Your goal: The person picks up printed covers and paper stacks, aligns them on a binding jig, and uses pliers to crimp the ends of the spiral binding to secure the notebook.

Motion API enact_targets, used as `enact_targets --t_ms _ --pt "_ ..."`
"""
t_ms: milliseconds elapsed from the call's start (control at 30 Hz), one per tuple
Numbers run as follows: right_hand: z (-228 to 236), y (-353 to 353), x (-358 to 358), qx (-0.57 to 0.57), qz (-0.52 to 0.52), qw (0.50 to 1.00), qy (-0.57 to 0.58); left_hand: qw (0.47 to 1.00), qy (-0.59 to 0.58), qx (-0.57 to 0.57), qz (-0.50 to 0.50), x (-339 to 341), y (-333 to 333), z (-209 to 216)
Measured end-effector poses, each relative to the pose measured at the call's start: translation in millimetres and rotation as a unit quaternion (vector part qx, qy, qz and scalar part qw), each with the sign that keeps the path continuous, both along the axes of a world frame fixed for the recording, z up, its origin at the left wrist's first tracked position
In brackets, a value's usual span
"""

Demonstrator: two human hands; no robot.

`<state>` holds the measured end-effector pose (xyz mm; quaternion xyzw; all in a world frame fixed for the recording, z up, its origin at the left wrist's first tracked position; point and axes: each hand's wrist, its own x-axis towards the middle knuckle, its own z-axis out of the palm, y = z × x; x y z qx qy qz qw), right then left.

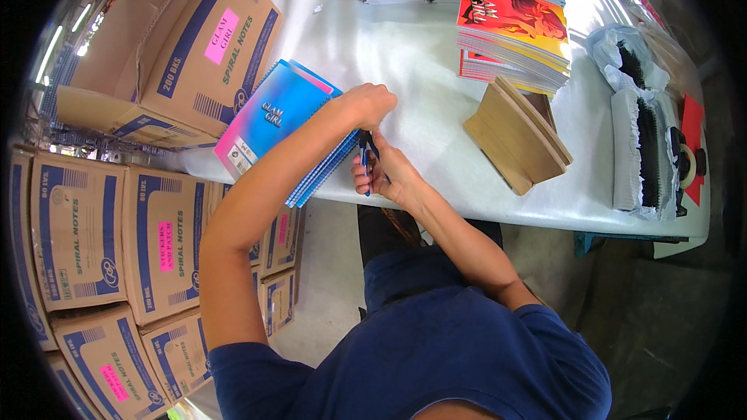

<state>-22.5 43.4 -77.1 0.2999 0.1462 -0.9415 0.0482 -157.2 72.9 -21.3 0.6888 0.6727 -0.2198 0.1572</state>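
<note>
A stack of blue and pink spiral notebooks (pixel 271 120) lies slanted at the near left edge of the white-covered table, their coil bindings facing me. My left hand (pixel 370 104) is closed beside the stack's right corner, with the forearm crossing over the notebooks. Whatever its fingers pinch is hidden. Just below it, my right hand (pixel 389 173) grips small dark blue pliers (pixel 366 162), whose head points up toward the left hand. The jaws are too small to make out.
An open carton (pixel 210 47) stands at the table's left. Labelled cartons (pixel 82 225) are stacked below it. Notebook piles (pixel 513 27) sit at the back, near a brown cardboard holder (pixel 517 136). Paper-wrapped black coils (pixel 647 155) and a tape roll (pixel 686 166) lie at right.
</note>
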Motion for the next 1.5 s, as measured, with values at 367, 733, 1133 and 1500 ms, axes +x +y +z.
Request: enact_targets --t_ms 367,733,1133,1500 --pt "1.3 2.1 12.4 -0.037 0.019 0.999 -0.034 0.993 -0.036 0.108 0.001 -5.2 -5.6 -16.2" --pt "-4.6 5.9 2.2 -0.035 0.009 0.998 -0.042 0.994 -0.043 0.098 0.017 2.2 -10.5 -13.7" --pt "1.3 26.3 74.2 0.77 0.149 0.6 -0.158 0.94 -0.189 0.274 0.076 28.4 -27.7 -15.9" --pt "30.0 58.4 72.8 0.61 -0.284 0.739 0.042 0.643 -0.617 0.374 0.255 54.8 -16.5 30.3"
